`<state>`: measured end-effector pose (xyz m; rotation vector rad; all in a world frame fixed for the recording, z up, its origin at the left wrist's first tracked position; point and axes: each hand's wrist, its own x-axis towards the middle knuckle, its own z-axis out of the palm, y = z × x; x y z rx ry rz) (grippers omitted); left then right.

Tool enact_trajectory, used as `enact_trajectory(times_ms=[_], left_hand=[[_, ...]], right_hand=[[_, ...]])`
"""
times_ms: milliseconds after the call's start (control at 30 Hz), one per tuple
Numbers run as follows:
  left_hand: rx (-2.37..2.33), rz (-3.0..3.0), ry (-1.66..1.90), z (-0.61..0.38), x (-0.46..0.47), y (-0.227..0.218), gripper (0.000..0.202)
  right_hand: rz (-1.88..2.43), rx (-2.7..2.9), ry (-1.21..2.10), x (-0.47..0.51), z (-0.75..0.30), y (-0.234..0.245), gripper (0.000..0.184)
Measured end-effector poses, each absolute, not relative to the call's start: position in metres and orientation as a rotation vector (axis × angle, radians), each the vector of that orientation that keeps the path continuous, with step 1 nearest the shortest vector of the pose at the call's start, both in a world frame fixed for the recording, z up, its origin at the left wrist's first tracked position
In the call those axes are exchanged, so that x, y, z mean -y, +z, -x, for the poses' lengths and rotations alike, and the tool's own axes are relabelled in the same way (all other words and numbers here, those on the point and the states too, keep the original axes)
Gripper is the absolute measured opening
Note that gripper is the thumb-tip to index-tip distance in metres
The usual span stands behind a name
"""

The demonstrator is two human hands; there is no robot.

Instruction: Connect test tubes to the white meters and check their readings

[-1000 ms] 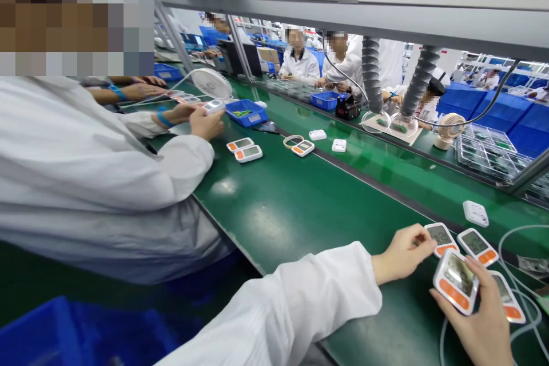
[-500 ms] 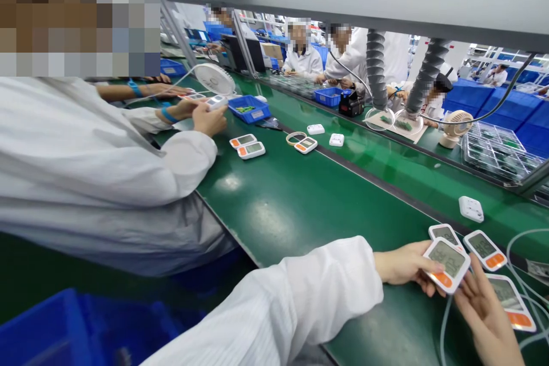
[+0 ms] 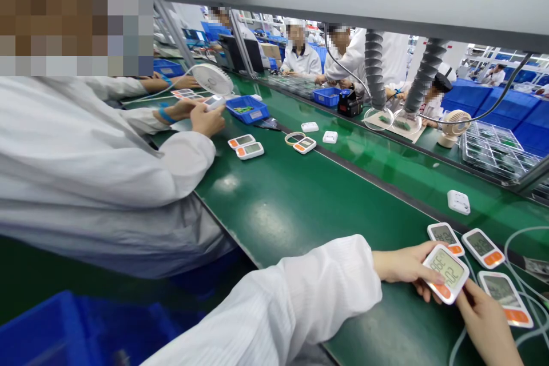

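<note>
My left hand [image 3: 403,267] grips a white device with an orange button and a lit number display [image 3: 446,273] by its left edge, thumb on top. My right hand [image 3: 484,323] comes up from the lower right, its fingers closed against the device's lower right corner. The device is held tilted just above the green belt [image 3: 300,211]. Three similar devices lie face up close by: one [image 3: 445,237] right behind the held one, another [image 3: 482,247] to its right, and a third [image 3: 505,306] beside my right hand.
A white unit [image 3: 458,202] lies further back on the belt. White cables [image 3: 521,320] loop at the right edge. A co-worker's hand [image 3: 209,120] holds a device at the left, with more devices [image 3: 251,151] and a tape ring [image 3: 293,138] nearby. A blue crate [image 3: 64,331] sits low on the left.
A second ago my right hand alone held the device while my left touched one on the belt. Now my left hand grips it, with the display turned upward.
</note>
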<state>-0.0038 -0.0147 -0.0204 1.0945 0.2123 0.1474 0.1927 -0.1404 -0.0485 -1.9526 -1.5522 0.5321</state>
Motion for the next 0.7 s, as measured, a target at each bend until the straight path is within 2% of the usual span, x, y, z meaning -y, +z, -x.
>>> enact_trajectory(times_ms=[100, 200, 500, 600, 700], left_hand=[[-0.241, -1.062, 0.228, 0.006, 0.015, -0.015, 0.107], [-0.283, -1.027, 0.348, 0.007, 0.010, -0.011, 0.095], [-0.648, -1.127, 0.745, 0.014, -0.028, -0.011, 0.084], [-0.794, -1.148, 0.764, 0.016, -0.038, -0.011, 0.077], [-0.931, -1.263, 0.640, 0.018, -0.044, -0.014, 0.084]], right_hand=[[1.852, 1.761, 0.521, 0.143, -0.175, -0.046, 0.038], [1.711, 1.931, 0.584, 0.145, -0.155, -0.036, 0.036], [1.687, 1.979, 0.443, 0.148, -0.145, -0.025, 0.038], [1.678, 1.975, 0.384, 0.148, -0.149, -0.033, 0.036], [1.694, 1.915, 0.220, 0.146, -0.158, -0.044, 0.037]])
